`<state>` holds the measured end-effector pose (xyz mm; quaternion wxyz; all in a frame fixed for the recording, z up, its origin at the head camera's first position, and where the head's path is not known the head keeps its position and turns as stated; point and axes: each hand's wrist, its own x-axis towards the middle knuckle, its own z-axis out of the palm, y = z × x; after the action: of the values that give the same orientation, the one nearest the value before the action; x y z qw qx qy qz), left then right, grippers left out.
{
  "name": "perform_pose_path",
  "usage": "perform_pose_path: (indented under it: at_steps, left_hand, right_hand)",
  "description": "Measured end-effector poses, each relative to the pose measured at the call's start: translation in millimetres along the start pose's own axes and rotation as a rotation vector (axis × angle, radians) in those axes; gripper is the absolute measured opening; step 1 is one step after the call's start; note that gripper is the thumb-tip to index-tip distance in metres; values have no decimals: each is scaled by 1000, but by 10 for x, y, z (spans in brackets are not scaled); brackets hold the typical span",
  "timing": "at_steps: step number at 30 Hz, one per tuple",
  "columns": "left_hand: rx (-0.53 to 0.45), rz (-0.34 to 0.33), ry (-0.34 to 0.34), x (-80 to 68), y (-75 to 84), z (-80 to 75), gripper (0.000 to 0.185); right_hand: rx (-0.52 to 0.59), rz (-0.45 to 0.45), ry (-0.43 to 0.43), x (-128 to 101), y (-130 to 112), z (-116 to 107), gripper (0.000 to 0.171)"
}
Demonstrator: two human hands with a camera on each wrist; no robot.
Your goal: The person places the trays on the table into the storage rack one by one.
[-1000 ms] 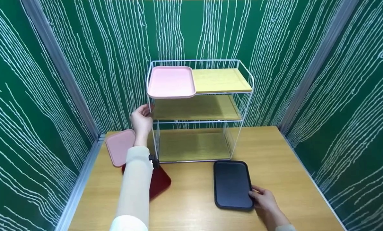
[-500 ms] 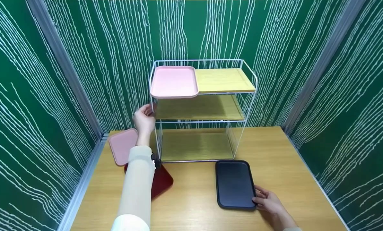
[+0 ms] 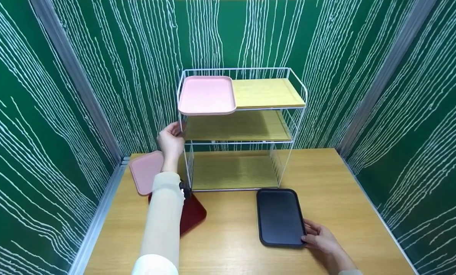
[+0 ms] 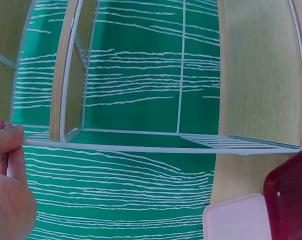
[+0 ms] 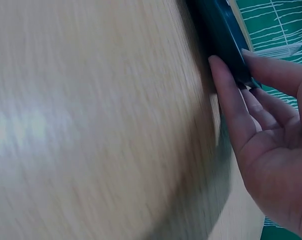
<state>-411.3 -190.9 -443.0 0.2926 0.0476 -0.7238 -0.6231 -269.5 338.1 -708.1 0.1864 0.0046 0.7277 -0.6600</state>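
A three-tier white wire rack with yellowish wooden shelves stands at the back of the table. My left hand holds its left front post between thumb and fingers, just below the top shelf; the left wrist view shows the fingertips at the white wire. On the left half of the top shelf lies a pink tray. At front right, my right hand pinches a black tray by its right edge near the close corner, thumb on top and fingers underneath, as the right wrist view shows.
A second pink tray lies on the table left of the rack. Beside it is a dark red tray, partly hidden under my left forearm. Green walls with white streaks close in the back and sides.
My right hand's thumb has slid slightly along the black tray's edge toward the near corner. The left hand keeps its place on the post. The head view has shifted a little.
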Motion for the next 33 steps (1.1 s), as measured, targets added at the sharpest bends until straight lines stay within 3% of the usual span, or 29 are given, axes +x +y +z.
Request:
perform_pose_path:
  at_steps: [6,10,21,28,33]
  left_hand:
    - [38,19,-2,6,4,4,44]
    - [3,6,-13,0,6,6,46]
    - [-43,-23,-10,1,21,4,44]
    - [13,0,-1,-7,28,1,39]
    - [-2,-1,1,-12,20,6,37]
  right_hand:
    - [20,5,-21,-14,-18,-13,84]
    - [41,-8,-31,-35,-18,-6,83]
    - [95,27,27,-45,-31,35,84]
    - [125,39,36,-50,-45,50,83]
    - [165,68,76,-70,-78,67,83]
